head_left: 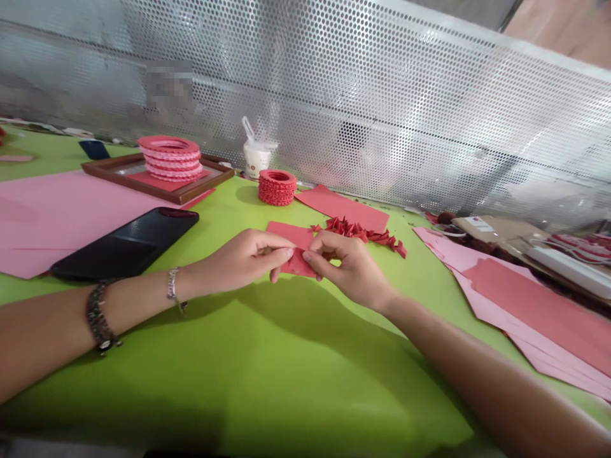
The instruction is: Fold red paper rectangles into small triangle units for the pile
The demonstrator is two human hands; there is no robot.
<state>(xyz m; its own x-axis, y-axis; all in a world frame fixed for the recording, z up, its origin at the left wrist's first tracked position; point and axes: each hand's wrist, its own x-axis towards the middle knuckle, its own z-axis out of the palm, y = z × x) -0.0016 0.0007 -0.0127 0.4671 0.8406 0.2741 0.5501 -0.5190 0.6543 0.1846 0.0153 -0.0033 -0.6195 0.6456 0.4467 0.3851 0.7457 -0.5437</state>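
Observation:
A small piece of red paper (298, 262) is pinched between my two hands, just above the green table. My left hand (243, 257) has its thumb and forefinger closed on the left side of it. On the right side, the thumb and curled fingers of my right hand (351, 267) grip it too. The fingers partly hide its folds. Behind the hands lies a flat red paper sheet (284, 230). Several small folded red paper pieces (351, 229) are heaped just beyond my right hand.
A red ring stack (277, 189) and a white cup (256, 159) stand further back. To the left are a black phone (126, 245), pink sheets (71, 210) and a wooden frame (107, 170) bearing pink-red rings (172, 159). Red and pink paper (539, 312) lies right. A perforated metal panel (305, 83) rises behind.

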